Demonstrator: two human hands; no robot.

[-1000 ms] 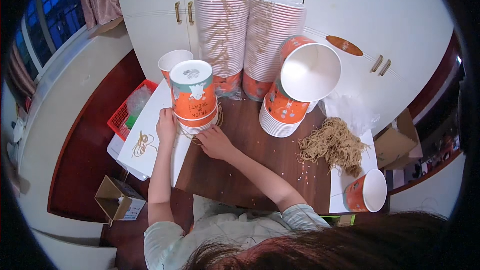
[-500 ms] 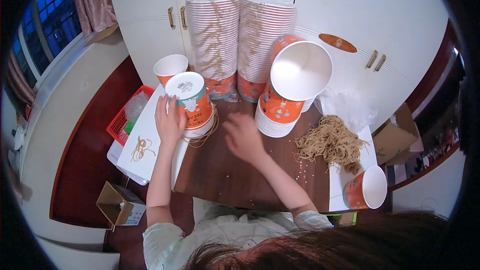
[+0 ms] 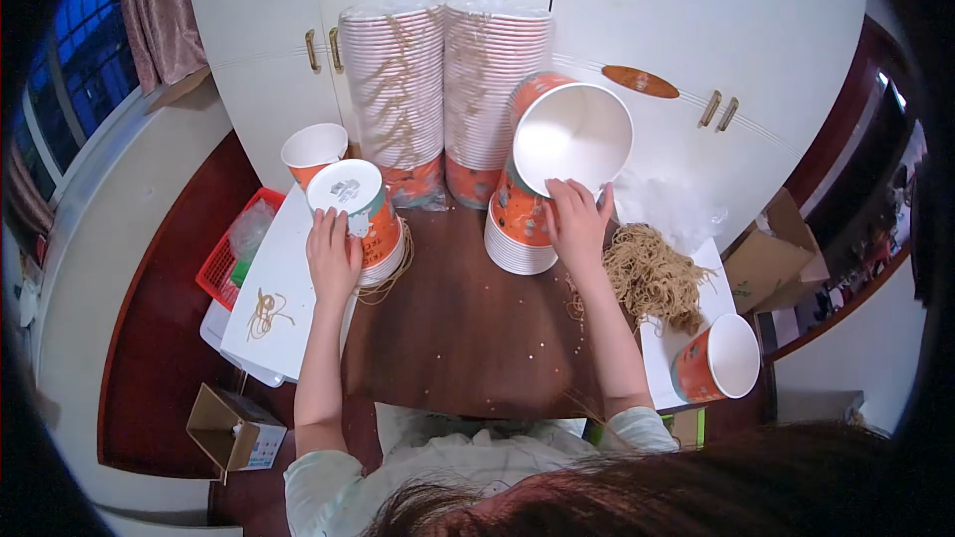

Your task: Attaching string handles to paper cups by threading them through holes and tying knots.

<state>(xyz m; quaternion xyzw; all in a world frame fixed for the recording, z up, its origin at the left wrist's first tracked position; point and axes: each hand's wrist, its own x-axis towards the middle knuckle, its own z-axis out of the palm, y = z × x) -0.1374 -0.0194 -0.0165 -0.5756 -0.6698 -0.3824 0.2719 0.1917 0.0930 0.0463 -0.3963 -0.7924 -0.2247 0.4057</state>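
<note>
On the left stands a short upside-down stack of orange paper buckets (image 3: 376, 224) with a white base on top. My left hand (image 3: 333, 254) rests against the near left side of this stack, fingers stretched out. To the right, a large orange paper bucket (image 3: 587, 139) lies tilted on another upside-down stack of buckets (image 3: 519, 224), its white inside toward me. My right hand (image 3: 577, 224) touches the bucket's lower rim, fingers and thumb apart. Thin tan cords (image 3: 398, 273) hang around the left stack's right side.
Two tall plastic-wrapped bucket stacks (image 3: 398, 89) stand at the back. A tan cord heap (image 3: 657, 278) lies right, near an orange bucket (image 3: 718, 363) at the table's edge. Another bucket (image 3: 314, 146) stands far left. A few cords (image 3: 267, 313) lie on the left white surface.
My right hand has moved right from above the middle of the table to the tilted bucket's rim. My left hand stays against the left stack. The whole view has shifted slightly.
</note>
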